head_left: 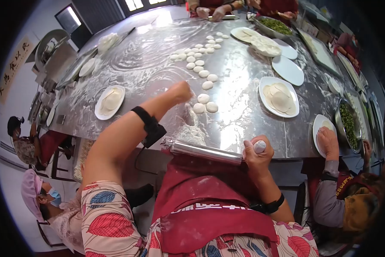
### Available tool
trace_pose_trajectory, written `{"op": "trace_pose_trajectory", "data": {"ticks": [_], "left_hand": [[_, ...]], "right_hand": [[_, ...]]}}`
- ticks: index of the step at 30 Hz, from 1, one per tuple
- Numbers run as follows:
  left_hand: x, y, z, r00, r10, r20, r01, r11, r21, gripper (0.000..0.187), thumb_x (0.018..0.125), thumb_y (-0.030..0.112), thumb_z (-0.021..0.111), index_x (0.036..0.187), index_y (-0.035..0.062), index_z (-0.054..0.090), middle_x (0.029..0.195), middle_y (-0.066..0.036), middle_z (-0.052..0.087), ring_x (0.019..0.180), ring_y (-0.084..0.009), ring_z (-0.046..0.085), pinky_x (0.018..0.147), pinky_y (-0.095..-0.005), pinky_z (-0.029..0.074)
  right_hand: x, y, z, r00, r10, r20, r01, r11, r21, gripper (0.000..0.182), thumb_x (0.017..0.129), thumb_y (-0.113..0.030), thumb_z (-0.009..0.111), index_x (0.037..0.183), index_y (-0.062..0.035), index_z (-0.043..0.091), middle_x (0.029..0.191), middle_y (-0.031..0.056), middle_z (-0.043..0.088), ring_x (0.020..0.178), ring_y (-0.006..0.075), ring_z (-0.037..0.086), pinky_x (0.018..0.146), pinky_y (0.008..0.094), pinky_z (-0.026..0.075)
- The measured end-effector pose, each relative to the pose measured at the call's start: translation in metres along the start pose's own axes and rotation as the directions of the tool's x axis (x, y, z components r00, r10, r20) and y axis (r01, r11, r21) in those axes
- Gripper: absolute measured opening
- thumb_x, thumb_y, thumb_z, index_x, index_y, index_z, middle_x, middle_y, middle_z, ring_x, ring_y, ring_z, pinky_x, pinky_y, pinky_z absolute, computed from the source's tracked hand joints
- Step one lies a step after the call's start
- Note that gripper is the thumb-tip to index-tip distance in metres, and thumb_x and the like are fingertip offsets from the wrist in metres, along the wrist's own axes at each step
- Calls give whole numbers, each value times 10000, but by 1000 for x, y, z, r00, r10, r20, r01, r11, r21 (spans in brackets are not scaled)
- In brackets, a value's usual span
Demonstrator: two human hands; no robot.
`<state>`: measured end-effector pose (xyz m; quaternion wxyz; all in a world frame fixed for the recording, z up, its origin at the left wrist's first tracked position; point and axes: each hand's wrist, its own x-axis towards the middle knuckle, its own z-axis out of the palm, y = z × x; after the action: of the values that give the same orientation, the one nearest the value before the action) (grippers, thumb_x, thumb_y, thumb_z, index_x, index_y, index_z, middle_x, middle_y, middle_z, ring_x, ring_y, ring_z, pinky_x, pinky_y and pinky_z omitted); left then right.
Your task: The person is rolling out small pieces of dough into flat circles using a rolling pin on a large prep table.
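My right hand [258,156] is wrapped round the handle end of a shiny metal rolling pin [207,152], which lies along the table's near edge. Over the floury metal table [149,85] my left arm is stretched out. At its end, my left hand [180,91] is closed, and whatever its fingers hold, if anything, is hidden. Just right of that hand lie a few flattened dough pieces [211,107]. More small dough rounds [190,66] run from there in a winding line towards the far side.
White plates [102,112] [265,101] carry stacked dough wrappers on both sides. Bowls of chopped green filling [349,141] [275,26] stand at right and far right. Seated co-workers are at left and right; a co-worker's hand [328,140] touches a plate. Gloved hands work at the far edge.
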<state>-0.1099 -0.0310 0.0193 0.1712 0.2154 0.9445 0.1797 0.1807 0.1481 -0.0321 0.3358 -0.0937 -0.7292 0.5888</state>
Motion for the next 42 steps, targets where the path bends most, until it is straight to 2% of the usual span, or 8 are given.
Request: {"op": "trace_pose_trajectory", "data": {"ticks": [7, 12, 17, 28, 31, 34, 38, 42], "left_hand": [[-25, 24, 35, 994, 102, -27, -100, 992, 76, 373, 636, 328, 784, 783, 33, 609, 848, -178, 647, 843, -298, 633, 716, -379, 489], [-53, 40, 56, 932, 360, 38, -343, 912, -226, 277, 661, 158, 773, 824, 20, 596, 790, -102, 634, 749, -215, 616, 669, -349, 484], [-65, 49, 72, 927, 324, 191, -230, 890, -395, 162, 706, 77, 723, 845, 8, 674, 758, -74, 651, 712, -152, 618, 666, -297, 488], [-79, 59, 63, 928, 333, 168, -298, 933, -204, 110, 725, 75, 678, 804, -2, 692, 763, -115, 679, 715, -174, 637, 647, -310, 489], [-78, 48, 66, 931, 345, 119, -311, 921, -232, 81, 709, 66, 654, 763, 6, 653, 722, -107, 654, 699, -185, 629, 638, -316, 487], [-76, 36, 72, 917, 387, 92, -349, 893, -285, 83, 698, 69, 642, 752, 12, 617, 695, -103, 629, 676, -203, 612, 644, -335, 483], [-77, 53, 76, 889, 443, 115, -405, 879, -252, 121, 711, 98, 636, 788, 5, 639, 727, -128, 644, 711, -222, 621, 663, -343, 487], [-71, 45, 70, 855, 486, 181, -449, 868, -212, 165, 726, 109, 638, 840, -9, 657, 780, -154, 659, 751, -245, 634, 686, -347, 492]], "right_hand": [[-2, -12, 2, 997, 70, 17, -71, 996, 58, 201, 824, 6, 675, 750, -52, 497, 569, 1, 540, 503, 59, 523, 444, 217, 391], [5, -13, 6, 990, 135, -34, -134, 990, 37, 189, 814, 5, 668, 736, -52, 505, 568, -1, 537, 491, 59, 514, 433, 222, 382], [52, 3, 16, 1000, 21, 2, -21, 999, -49, 207, 801, -22, 687, 726, -50, 496, 527, 8, 519, 455, 74, 517, 407, 243, 382], [81, 17, 31, 1000, 14, 6, -13, 999, -40, 190, 782, -23, 687, 722, -37, 507, 538, 23, 529, 425, 98, 497, 394, 271, 378], [56, 8, 17, 991, -126, -37, 114, 963, -243, 205, 785, -27, 684, 702, -40, 497, 535, 28, 532, 424, 97, 506, 398, 270, 385], [30, -5, 12, 997, 78, -15, -78, 997, 27, 218, 781, -46, 693, 706, -33, 489, 534, 37, 542, 432, 107, 536, 406, 277, 404], [80, 23, 29, 996, -76, -43, 70, 988, -137, 224, 775, -60, 709, 723, -31, 493, 531, 38, 524, 425, 114, 510, 392, 293, 382], [53, 11, 14, 1000, -2, -18, 0, 991, -135, 218, 768, -38, 712, 727, -26, 498, 554, 50, 555, 459, 114, 558, 413, 265, 416]]}}
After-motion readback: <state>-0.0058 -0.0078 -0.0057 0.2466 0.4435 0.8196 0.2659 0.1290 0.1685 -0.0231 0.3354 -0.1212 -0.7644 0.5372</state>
